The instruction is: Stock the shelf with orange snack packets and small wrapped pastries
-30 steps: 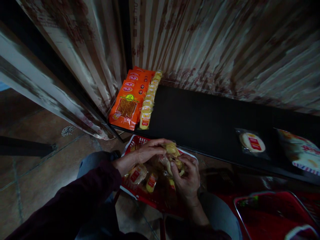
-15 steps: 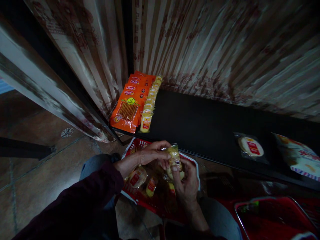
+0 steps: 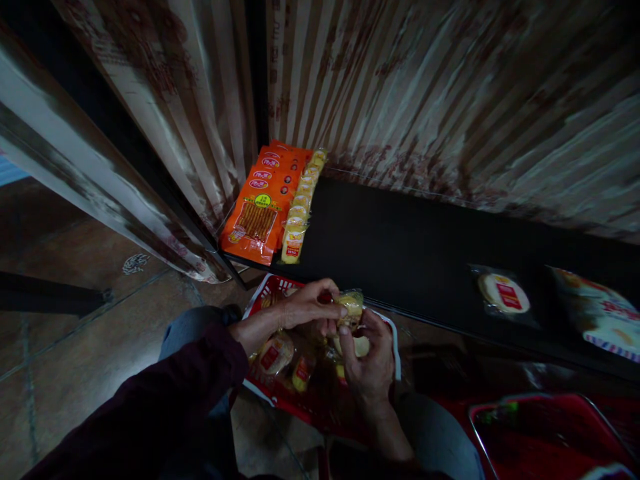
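Both of my hands hold one small yellow wrapped snack cake (image 3: pixel 353 303) above a red basket (image 3: pixel 320 419). My left hand (image 3: pixel 307 305) pinches it from the left with thumb and fingers. From the right, my right hand (image 3: pixel 371 353) grips it, the thumb lying across its lower part. Inside the basket lie a round wrapped cake (image 3: pixel 276 353) with a red label and a small yellow packet (image 3: pixel 302 372). A pale round cake (image 3: pixel 354 345) shows behind my right thumb, partly hidden. The held packet's label is too dark to read.
Orange snack bags (image 3: pixel 255 220) lie overlapped on the black shelf (image 3: pixel 400 233), beside a row of yellow wrapped cakes (image 3: pixel 296 237). Farther right are a wrapped round cake (image 3: pixel 504 293) and a white bag (image 3: pixel 605 317). A second red basket (image 3: pixel 550 433) stands lower right. Curtains (image 3: pixel 425 87) hang behind.
The snack cake has tilted and turned between my fingers, its yellow end now facing up. My hands have hardly moved, and the shelf goods look the same.
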Demonstrator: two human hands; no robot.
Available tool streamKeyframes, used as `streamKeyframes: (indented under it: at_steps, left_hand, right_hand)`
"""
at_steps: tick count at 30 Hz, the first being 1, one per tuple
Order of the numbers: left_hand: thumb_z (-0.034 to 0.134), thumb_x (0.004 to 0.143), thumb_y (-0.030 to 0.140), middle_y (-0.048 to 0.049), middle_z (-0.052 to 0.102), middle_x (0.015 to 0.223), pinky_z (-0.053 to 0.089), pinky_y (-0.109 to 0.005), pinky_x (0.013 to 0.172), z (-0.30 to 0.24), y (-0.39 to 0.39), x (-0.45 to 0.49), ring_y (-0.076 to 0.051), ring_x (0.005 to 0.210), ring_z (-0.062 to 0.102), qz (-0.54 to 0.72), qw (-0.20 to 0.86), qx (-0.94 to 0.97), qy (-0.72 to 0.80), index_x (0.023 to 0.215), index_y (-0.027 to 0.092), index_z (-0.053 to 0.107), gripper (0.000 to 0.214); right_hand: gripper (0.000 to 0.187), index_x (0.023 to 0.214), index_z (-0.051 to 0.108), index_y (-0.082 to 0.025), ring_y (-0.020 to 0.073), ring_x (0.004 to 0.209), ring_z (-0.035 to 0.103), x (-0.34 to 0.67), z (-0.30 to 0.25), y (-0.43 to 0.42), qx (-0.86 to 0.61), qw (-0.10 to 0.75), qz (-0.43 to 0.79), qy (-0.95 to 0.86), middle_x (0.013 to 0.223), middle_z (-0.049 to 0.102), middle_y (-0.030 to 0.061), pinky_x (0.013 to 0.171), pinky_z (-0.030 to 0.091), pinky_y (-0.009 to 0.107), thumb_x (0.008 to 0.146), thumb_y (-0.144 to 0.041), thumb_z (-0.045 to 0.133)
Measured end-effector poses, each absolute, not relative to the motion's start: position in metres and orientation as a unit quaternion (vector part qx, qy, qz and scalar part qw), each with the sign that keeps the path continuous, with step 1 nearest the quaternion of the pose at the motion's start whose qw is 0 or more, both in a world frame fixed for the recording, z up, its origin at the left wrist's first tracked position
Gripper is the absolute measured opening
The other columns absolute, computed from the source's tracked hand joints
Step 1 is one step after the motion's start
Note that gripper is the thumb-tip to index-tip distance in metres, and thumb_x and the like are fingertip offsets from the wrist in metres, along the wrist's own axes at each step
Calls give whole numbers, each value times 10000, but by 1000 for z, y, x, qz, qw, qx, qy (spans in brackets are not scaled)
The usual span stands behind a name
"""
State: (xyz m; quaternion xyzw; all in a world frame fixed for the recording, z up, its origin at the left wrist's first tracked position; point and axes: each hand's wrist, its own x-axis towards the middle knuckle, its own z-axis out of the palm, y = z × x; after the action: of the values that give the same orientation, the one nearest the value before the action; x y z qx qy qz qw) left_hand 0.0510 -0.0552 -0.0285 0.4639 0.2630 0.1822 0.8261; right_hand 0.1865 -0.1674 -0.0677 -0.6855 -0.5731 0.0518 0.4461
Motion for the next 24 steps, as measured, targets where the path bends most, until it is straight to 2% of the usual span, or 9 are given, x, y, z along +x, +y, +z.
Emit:
streamKeyframes:
  at_steps: [4, 8, 11, 14, 17, 20, 24]
  left_hand:
    - [731, 597, 581, 70, 576, 569, 411, -192, 435, -24, -57, 54, -83, 450, 541, 173, 816, 482, 270, 807, 196, 400, 549]
    - [728, 565, 617, 78, 515, 581, 409, -209, 447, -21, -62, 58, -72, 462, 504, 170, 793, 508, 290, 733, 183, 424, 556]
    - [727, 566, 616, 81, 492, 569, 387, -206, 452, -21, -67, 59, -61, 456, 464, 194, 778, 512, 308, 708, 186, 417, 549]
    - [707, 611, 594, 79, 482, 553, 354, -198, 461, -21, -71, 58, -63, 472, 446, 210, 755, 530, 323, 698, 192, 409, 509]
    - [648, 716, 518, 71, 457, 574, 335, -193, 487, -18, -73, 56, -65, 517, 425, 246, 693, 588, 337, 702, 189, 428, 396]
    - [560, 809, 399, 18, 507, 731, 388, -207, 556, -13, -76, 53, -91, 631, 473, 311, 597, 664, 325, 760, 184, 491, 232]
    - [511, 832, 272, -71, 547, 1043, 462, -298, 837, -12, -78, 54, -180, 991, 537, 384, 480, 728, 303, 963, 196, 552, 157]
  right_hand:
    - [458, 1281, 465, -179, 240, 896, 619, 189, -64, -168, -679, 427, 72, -593, 1074, 611, 130, 758, 526, 407, 865, -359, 531]
    - [534, 1304, 454, -179, 258, 947, 603, 188, -59, -166, -669, 413, 40, -616, 1077, 608, 130, 769, 527, 412, 836, -405, 579]
    - [476, 1272, 499, -194, 257, 980, 580, 185, -56, -165, -673, 409, 0, -616, 1066, 595, 120, 797, 519, 415, 845, -392, 571]
    - [423, 1237, 538, -197, 249, 958, 578, 184, -55, -164, -670, 407, -25, -620, 1038, 595, 119, 788, 519, 403, 851, -369, 568]
    - [394, 1220, 557, -205, 247, 927, 603, 185, -53, -163, -672, 411, -16, -616, 1007, 629, 114, 790, 522, 405, 855, -352, 562]
    - [389, 1213, 565, -197, 262, 966, 629, 187, -48, -160, -698, 428, 28, -574, 1046, 664, 124, 825, 521, 430, 865, -367, 536]
    - [453, 1277, 497, -172, 257, 986, 655, 184, -36, -147, -714, 474, 138, -497, 1135, 661, 153, 781, 543, 393, 889, -405, 492]
